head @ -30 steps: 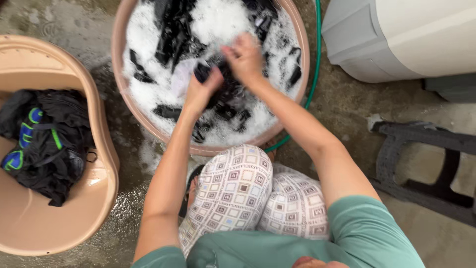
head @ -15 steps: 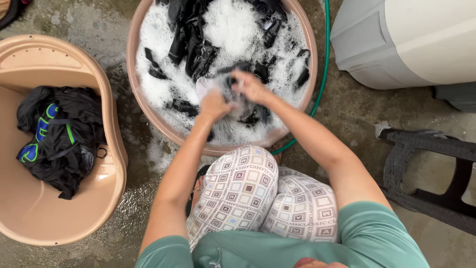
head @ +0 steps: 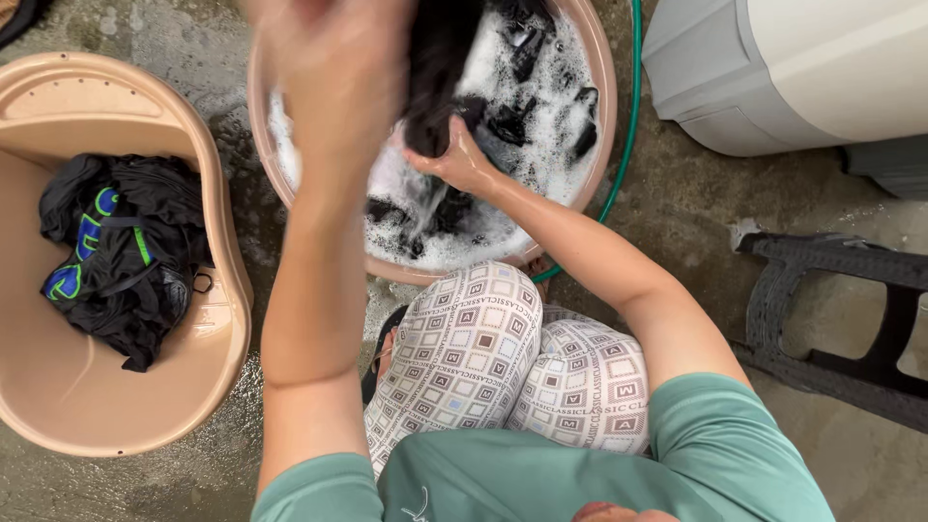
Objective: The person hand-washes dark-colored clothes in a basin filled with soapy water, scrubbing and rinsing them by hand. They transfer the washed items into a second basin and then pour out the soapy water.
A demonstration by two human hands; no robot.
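A dark wet garment (head: 440, 68) is held above a round basin (head: 604, 87) filled with white suds and other dark pieces of clothing. The right hand (head: 454, 159) is closed around the lower end of the garment, just above the foam near the middle of the basin, with the cloth bunched inside the fist and rising from it toward the upper edge of the view. The left hand (head: 333, 68) is raised close to the camera at the basin's left rim and is heavily blurred; it is seen just beside the upper part of the garment, but whether its fingers are closed on the cloth cannot be told.

The basin is set on a wet concrete floor (head: 677, 203), directly in front of the person's knees, which are covered by patterned trousers (head: 503, 358). A green hose (head: 628, 126) is curved around the basin's right rim. To the left, well apart from both hands, a larger beige tub (head: 58, 396) is seen, and a heap of black clothes with blue and green trim (head: 121, 256) is piled against its left side. At the right edge a dark plastic stool (head: 841, 329) is lying on the floor, and a grey and white container (head: 773, 68) is standing in the upper right corner.
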